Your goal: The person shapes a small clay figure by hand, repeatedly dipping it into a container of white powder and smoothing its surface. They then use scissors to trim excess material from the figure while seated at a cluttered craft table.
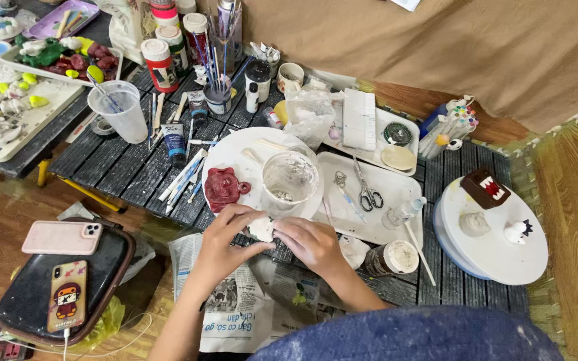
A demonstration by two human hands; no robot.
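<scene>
Both hands pinch white clay (261,228).
We grip it between left hand (225,234) and right hand (312,242), over newspaper (245,301) catching crumbs, beside plate (235,150).

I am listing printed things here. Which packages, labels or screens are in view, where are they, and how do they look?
Paint bottle: table top left, red, white cap and label.
Paint tube: beside clear cup, blue and black.
Phone: dark tray bottom left, cartoon case.
Phone: above it, pink case.
Newspaper: under both hands, printed sheet.

Scissors (368,190) on tray (396,224), right of cup (290,180)
</scene>
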